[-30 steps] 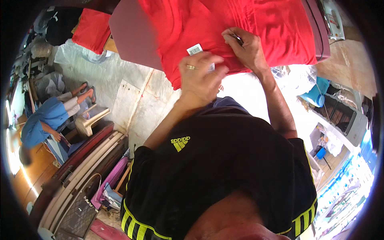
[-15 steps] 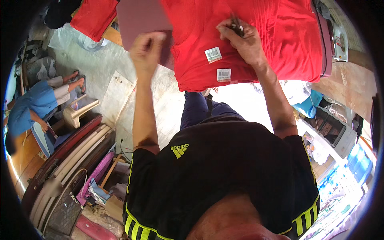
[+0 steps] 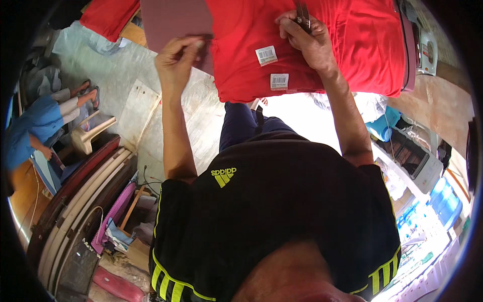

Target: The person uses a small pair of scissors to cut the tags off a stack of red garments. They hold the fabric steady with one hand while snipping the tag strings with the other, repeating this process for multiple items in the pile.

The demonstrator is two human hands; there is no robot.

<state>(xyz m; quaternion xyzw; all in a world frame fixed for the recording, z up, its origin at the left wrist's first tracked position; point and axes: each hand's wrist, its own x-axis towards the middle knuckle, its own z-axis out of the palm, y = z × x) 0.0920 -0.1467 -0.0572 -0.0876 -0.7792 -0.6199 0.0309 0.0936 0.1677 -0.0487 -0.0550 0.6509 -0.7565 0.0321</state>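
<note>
A red garment lies spread over a mauve padded board in front of me. Two white barcode tags sit on its near fold. My left hand is at the garment's left edge, thumb and fingers pinched together where the red cloth meets the board. My right hand rests on top of the garment further right, closed round a small dark tool that sticks up from the fist. My black shirt with yellow stripes fills the lower middle.
Another red cloth lies at the upper left. A person in blue sits at the left beside a beige plastic stool. Curved boards are stacked lower left. A white machine and blue containers stand right.
My left hand left the tagged fold and moved left to the garment's edge. The two tags are now uncovered. My right hand stayed on the cloth with the tool.
</note>
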